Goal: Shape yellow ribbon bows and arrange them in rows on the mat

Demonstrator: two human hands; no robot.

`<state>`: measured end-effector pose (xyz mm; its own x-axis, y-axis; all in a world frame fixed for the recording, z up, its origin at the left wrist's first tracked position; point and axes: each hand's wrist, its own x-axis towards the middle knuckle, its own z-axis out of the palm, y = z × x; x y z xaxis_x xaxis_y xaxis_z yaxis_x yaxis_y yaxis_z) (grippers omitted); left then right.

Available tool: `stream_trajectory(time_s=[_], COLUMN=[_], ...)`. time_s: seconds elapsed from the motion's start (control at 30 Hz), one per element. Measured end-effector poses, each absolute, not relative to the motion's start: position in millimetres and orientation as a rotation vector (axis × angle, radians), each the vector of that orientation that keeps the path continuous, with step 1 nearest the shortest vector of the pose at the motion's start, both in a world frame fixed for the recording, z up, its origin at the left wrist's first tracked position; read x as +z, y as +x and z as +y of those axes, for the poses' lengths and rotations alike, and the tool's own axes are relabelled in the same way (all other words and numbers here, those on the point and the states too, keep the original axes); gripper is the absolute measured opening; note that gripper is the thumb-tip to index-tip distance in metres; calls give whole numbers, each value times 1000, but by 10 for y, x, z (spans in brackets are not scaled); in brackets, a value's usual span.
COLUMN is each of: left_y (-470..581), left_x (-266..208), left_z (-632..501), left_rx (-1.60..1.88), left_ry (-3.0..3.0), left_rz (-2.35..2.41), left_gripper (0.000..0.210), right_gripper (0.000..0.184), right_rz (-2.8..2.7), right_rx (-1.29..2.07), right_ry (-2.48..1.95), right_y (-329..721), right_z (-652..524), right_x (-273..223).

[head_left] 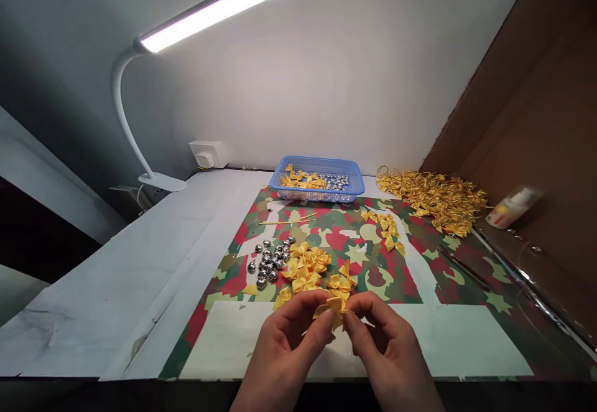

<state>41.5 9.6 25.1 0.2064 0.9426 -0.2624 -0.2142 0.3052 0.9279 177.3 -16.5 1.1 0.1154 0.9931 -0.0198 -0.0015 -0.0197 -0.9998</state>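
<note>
Between my two hands, near the front edge of the table, is a yellow ribbon bow [334, 305]. My left hand [298, 331] pinches its left side between thumb and fingers. On the other side my right hand [385, 334] has thumb and fingertips closed on the bow's right part. Just beyond my hands lies a loose pile of yellow bows [305, 266], with a few more bows [342, 282] to its right. Several silver jingle bells [268, 264] are grouped left of the pile. Fingers partly cover the held bow.
A blue basket [317, 195] with bows and bells stands at the back. Finished-looking bows [386, 228] lie right of centre, near a big heap of gold ribbon pieces [438, 197]. Tweezers [464, 267] and a small bottle [510, 208] are at right. A lamp [124, 101] arches over the left.
</note>
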Motion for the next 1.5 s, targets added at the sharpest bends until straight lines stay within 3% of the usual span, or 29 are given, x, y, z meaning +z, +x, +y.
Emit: stream_trajectory(time_s=[0.23,0.43,0.57,0.73,0.9,1.2,1.5], left_y=[339,369,370,336,309,314,171], left_x=[289,246,301,263,182,297,250], left_z=[85,38,21,2,17,-20,34], left_rx=[874,753,824,820,776,810,654], left_ry=[1043,538,685,956,870,961,1220], left_rz=[958,843,984,1067,969,1015,936], left_gripper=[17,13,26,25,28,24,10], right_gripper=[26,30,31,37,46,26,22], right_rz=[-1331,-1034,-1066,-1108,-932,-1002,-1226], right_rx=[1090,1553,1526,1520,1577,1561,1374], right_ry=[-1267,-1073,-1129,-1164,-1094,-1050,-1185], right_y=[1849,1914,1972,1985,1951,1933,1969], right_z=[-265,-277,-264,-258,-265,-330,-404], right_x=[5,63,82,94,17,-14,-53])
